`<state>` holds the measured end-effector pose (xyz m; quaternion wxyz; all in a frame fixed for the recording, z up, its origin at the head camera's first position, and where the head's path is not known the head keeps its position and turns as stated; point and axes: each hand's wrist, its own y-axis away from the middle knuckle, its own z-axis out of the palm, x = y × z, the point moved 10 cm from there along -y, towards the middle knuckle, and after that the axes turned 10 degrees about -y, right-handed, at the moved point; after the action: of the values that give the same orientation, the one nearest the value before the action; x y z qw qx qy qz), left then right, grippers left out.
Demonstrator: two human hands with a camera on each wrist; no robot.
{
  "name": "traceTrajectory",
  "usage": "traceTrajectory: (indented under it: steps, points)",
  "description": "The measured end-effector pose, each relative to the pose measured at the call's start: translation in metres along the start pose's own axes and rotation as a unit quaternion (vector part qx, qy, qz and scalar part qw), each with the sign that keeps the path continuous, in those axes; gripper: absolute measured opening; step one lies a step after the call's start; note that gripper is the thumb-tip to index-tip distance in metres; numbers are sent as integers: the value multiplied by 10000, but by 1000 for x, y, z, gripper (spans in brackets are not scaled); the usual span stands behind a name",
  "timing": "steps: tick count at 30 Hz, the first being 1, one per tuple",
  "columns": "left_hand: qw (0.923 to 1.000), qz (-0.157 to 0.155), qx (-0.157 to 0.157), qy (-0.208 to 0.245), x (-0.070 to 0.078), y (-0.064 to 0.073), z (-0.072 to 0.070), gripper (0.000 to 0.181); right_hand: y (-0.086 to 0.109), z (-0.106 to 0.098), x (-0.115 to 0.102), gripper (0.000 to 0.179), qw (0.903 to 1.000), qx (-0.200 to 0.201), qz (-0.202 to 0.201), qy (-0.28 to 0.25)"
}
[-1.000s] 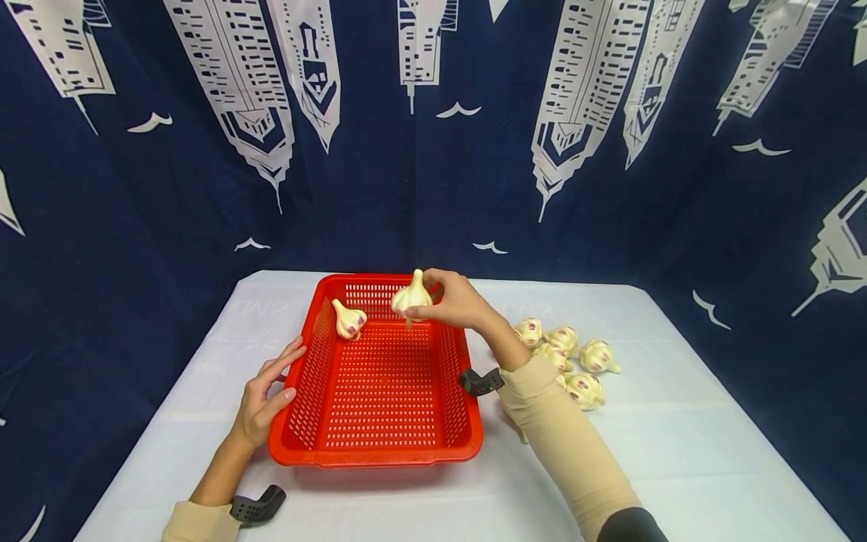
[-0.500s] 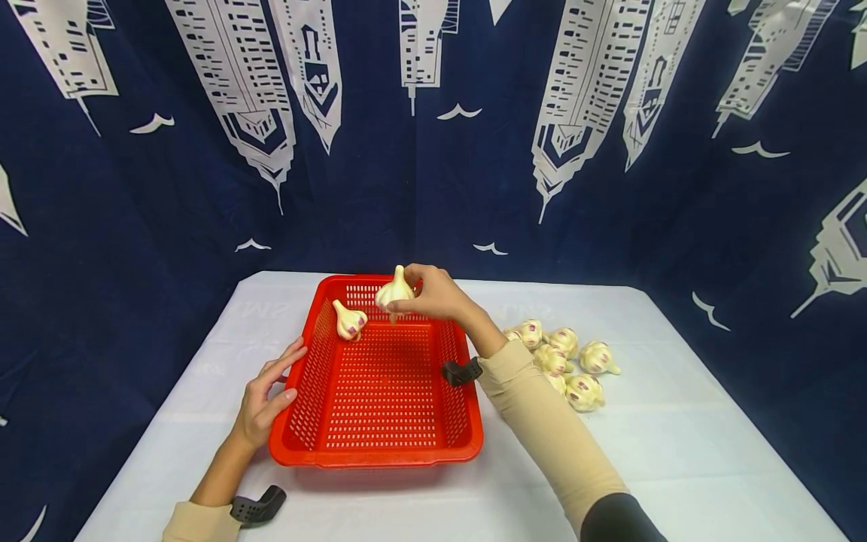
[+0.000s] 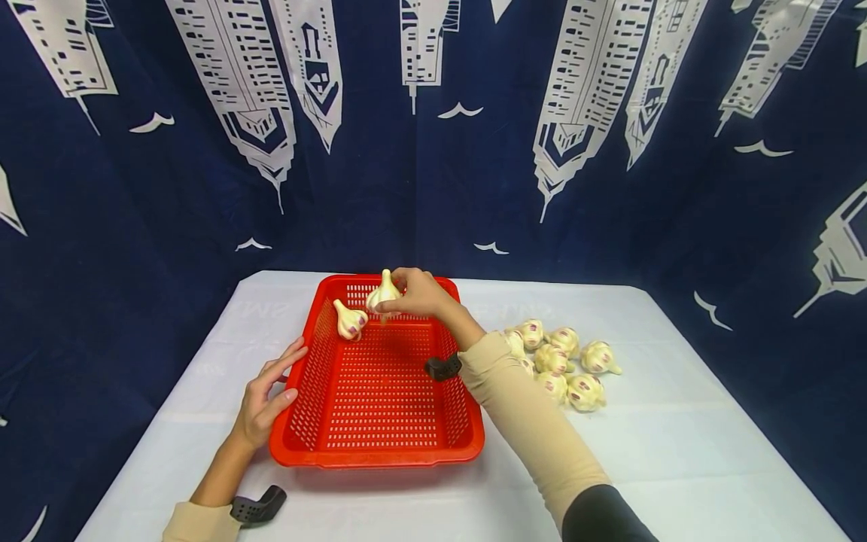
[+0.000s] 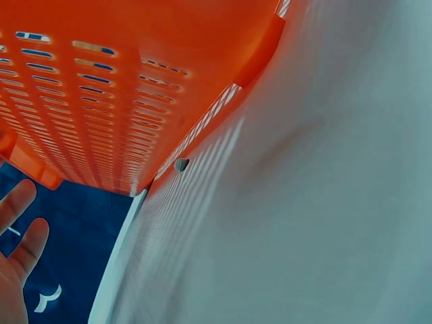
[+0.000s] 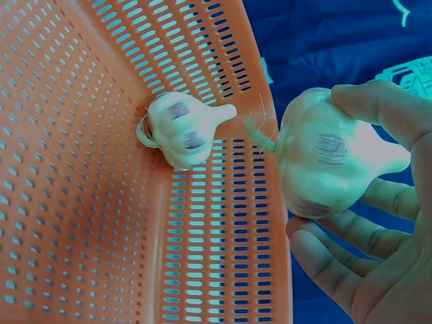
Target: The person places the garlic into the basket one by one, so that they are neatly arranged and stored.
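- In the red basket (image 3: 375, 458), far left, we see one garlic bulb (image 3: 350, 322).
- Right hand (image 3: 423, 294) pinches a second bulb (image 3: 381, 298) above the far end.
- Left hand (image 3: 260, 400), relaxed, rests at the left rim (image 3: 278, 433).

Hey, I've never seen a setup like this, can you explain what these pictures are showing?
No machine: these are a person's bare left hand and right hand. The wide picture comes from a head camera; the other two from the left-wrist camera and right-wrist camera. On a white table stands a red basket with one garlic bulb inside; a loose cluster of bulbs lies to its right. The right hand holds another bulb at the basket's far end; the left hand is at its left rim.
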<state>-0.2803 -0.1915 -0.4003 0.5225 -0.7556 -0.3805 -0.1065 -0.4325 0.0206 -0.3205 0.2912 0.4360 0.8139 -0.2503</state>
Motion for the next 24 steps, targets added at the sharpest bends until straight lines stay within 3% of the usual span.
traceTrajectory:
  steps: [24]
  points:
    - [9999,-156,-40,-37,-6,0,1,57,-14,27,35,56,9959,19,779,-452]
